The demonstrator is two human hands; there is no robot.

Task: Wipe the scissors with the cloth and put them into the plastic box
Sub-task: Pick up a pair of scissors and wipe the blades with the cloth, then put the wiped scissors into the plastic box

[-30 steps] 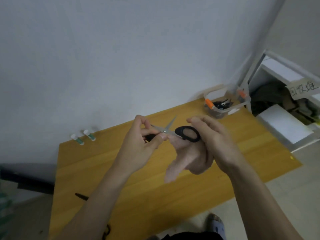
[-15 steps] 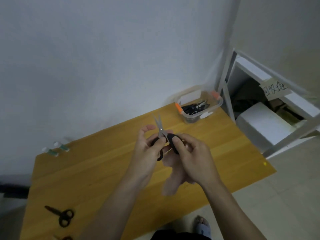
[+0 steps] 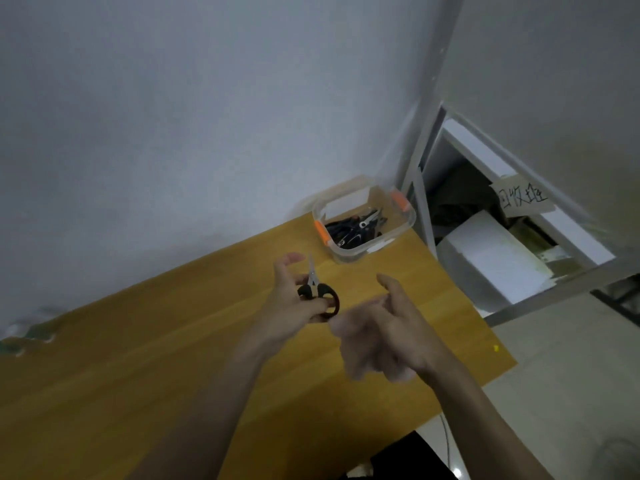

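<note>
A small pair of scissors (image 3: 316, 289) with black handles is in my left hand (image 3: 292, 308), blades closed and pointing up toward the far side of the table. My right hand (image 3: 405, 327) is just to the right of it, off the scissors, thumb and forefinger raised. A pale pink cloth (image 3: 358, 353), blurred, hangs from its lower fingers. The clear plastic box (image 3: 353, 255) with orange latches stands at the table's far right corner, beyond both hands. It is open on top and holds several black-handled scissors.
The wooden table (image 3: 156, 368) runs along a grey wall. Two small tubes (image 3: 31, 336) lie blurred at its far left edge. A metal shelf frame (image 3: 420, 209) with white boxes (image 3: 491, 258) and a paper label stands right of the table.
The scissors' blades have closed. My right hand has let go of the handle and drawn away to the right with the cloth. My left hand alone holds the scissors, and the view has swung right.
</note>
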